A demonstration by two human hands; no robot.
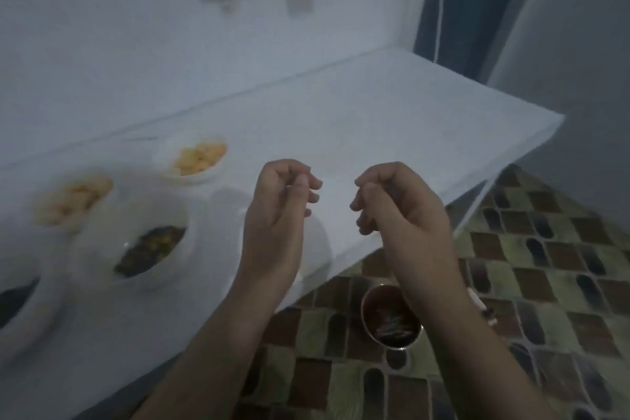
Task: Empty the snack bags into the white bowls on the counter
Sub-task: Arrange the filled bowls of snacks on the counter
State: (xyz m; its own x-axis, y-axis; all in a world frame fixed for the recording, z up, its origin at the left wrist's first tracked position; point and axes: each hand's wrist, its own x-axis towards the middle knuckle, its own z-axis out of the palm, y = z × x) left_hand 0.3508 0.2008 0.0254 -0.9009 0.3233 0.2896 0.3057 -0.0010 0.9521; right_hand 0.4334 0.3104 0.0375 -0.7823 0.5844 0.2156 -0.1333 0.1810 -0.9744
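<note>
The two forearms rise from the bottom edge of the frame, and at their ends the left hand (278, 211) and the right hand (397, 206) hang in the air in the centre, above the near edge of the white tabletop (392, 119). The fingers (312, 186) of both hands are loosely curled and hold nothing that I can see; no snack bag is visible in either hand or anywhere in the picture, so I judge that the pouring is at its end or between two bags. The bowls stand together at the left of the frame, probably to keep them in easy reach. One bowl (197, 160) at centre left and another (73, 199) further left hold yellow snacks, one bowl (150, 249) nearer holds a dark mix, and at the lower left edge a fourth (17, 300) has something dark inside. Under the left hand another white bowl (317, 239) seems to stand, but it is blurred and I cannot tell what it contains. In the lower centre, on the tiled floor (545, 283), stands a small metal pot (390, 317) with wrappers inside, perhaps for the rubbish.
</note>
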